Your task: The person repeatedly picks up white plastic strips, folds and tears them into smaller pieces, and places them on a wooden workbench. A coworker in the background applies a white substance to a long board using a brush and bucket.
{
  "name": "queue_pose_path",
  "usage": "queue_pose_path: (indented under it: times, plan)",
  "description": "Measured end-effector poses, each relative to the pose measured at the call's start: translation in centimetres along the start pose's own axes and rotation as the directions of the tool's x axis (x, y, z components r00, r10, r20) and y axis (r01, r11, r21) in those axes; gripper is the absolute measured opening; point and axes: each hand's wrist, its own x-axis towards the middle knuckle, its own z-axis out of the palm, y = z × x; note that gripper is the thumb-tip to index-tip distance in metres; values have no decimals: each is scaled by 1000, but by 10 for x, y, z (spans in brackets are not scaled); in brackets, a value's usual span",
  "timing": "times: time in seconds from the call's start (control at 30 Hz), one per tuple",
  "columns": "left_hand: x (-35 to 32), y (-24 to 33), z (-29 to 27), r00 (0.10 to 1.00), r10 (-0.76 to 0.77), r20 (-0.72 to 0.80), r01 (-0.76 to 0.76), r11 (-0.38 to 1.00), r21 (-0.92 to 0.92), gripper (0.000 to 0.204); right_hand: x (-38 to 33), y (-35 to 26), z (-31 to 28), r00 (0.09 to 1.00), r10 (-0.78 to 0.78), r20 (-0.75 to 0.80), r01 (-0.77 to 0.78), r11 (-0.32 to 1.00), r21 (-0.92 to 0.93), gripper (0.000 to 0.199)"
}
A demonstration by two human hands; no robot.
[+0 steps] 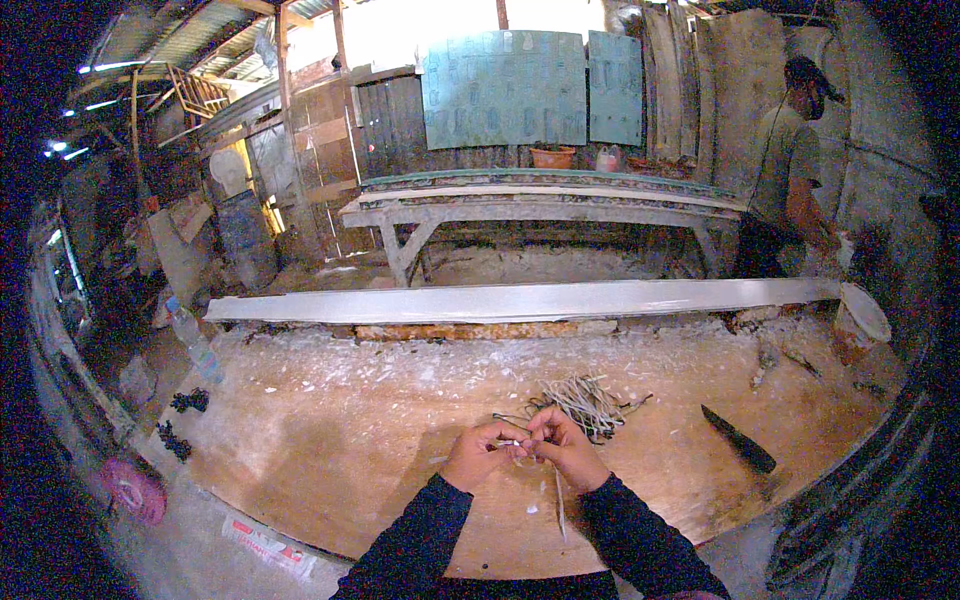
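Observation:
My left hand point(482, 452) and my right hand point(563, 444) meet over the front of a wooden worktable point(330, 440). Both pinch a thin pale strip point(516, 441) between their fingertips. A longer pale sliver point(559, 500) hangs down below my right hand. Just behind the hands lies a tangled bundle of thin pale strips point(585, 400). A dark knife point(738, 438) lies on the table to the right, apart from both hands.
A long pale plank point(520, 300) runs along the table's far edge. A white bucket point(858, 320) stands at the far right. Dark small objects point(180, 420) and a plastic bottle point(195, 345) sit at the left. Another person point(790, 170) stands by a bench point(540, 205) behind.

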Motion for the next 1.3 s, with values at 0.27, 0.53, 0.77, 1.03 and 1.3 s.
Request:
queue_pose_path:
  times: [0.27, 0.53, 0.77, 1.03, 1.3]
  plan:
    - [2, 3, -6, 973, 230, -33, -204, 914, 351, 8, -2, 8, 4, 998, -56, 12, 57, 997, -47, 18]
    - [4, 6, -12, 967, 246, -73, -195, 890, 412, 11, -3, 16, 7, 992, -124, 30, 127, 982, -137, 18]
    - [9, -6, -21, 942, 335, -27, -282, 831, 479, 12, -5, 21, 9, 987, -161, 20, 158, 925, -346, 17]
    - [8, -30, -7, 936, 303, -178, -289, 952, 97, 13, -4, 9, 4, 998, -41, 50, 40, 999, 13, 23]
    - [2, 1, -9, 1000, -10, 18, 17, 909, -417, 39, -2, -2, 0, 979, 173, -112, -154, 975, 158, 40]
